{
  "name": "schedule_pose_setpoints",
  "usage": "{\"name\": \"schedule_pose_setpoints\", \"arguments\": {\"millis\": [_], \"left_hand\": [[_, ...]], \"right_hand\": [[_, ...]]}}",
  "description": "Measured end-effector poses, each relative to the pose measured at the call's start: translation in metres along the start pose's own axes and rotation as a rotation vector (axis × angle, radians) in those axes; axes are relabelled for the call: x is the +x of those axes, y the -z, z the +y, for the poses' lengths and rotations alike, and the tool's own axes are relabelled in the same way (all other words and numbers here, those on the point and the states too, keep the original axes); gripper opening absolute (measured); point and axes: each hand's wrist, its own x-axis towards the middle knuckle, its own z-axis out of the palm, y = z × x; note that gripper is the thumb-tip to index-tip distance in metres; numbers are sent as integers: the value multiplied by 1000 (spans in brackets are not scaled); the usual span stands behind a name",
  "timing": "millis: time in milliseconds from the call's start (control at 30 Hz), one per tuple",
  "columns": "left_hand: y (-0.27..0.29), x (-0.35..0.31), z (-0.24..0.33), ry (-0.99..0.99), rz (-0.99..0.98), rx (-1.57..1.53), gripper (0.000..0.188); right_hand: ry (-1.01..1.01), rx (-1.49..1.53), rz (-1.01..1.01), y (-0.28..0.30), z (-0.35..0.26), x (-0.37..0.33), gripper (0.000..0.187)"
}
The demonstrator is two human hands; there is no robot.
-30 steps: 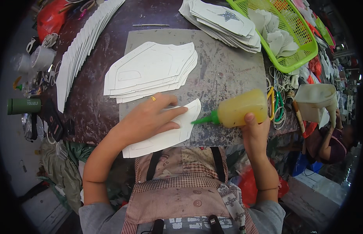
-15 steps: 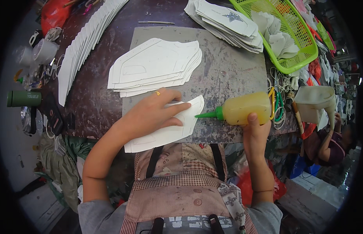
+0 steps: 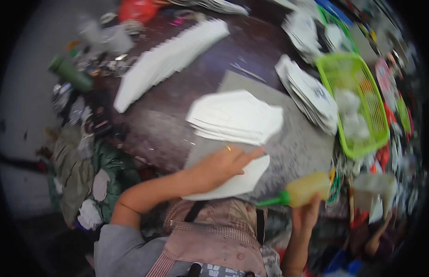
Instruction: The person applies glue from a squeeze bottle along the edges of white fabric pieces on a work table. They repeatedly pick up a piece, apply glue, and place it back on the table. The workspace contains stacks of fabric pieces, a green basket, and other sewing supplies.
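My left hand (image 3: pixel 219 168) lies with fingers stretched out over a single white cut piece (image 3: pixel 256 173), pressing it on the grey board (image 3: pixel 300 152). In my right hand (image 3: pixel 306 214) is a squeeze bottle (image 3: pixel 307 189) of yellowish liquid, tilted so its green nozzle (image 3: pixel 273 201) points left. The nozzle tip is over the board's near edge, to the right of the piece and apart from it. Just beyond my left hand sits a stack of similar white pieces (image 3: pixel 235 115). The picture is smeared by motion, so marks on the pieces are hard to see.
A long fanned row of white pieces (image 3: pixel 170 60) lies on the dark table at the far left. Beyond the board is a thin rod (image 3: pixel 248 72). Another white stack (image 3: pixel 311 94) and a green basket (image 3: pixel 385 138) stand right. A person (image 3: pixel 378 242) is at lower right.
The whole view has swung and blurred. The nozzle tip has left the piece's right edge and dropped nearer to me. My left hand still rests on the piece, its fingers straighter.
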Motion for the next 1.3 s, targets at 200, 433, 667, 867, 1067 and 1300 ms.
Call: {"name": "schedule_pose_setpoints", "arguments": {"millis": [200,433,667,867,1067,1300], "left_hand": [[99,-61,-35,316,749,-169,34],[225,-95,-231,392,918,-182,32],[208,-86,-265,462,923,495,40],[178,-159,-160,673,1030,707,72],[108,-222,-131,878,914,629,130],[140,-213,-153,999,929,845,126]], "right_hand": [[306,83,58,32,-8,52,63],[289,92,52,24,-6,53,61],[304,125,72,19,-6,58,62],[301,153,81,37,-7,57,63],[284,113,63,31,-8,62,62],[290,152,45,37,-7,62,61]]}}
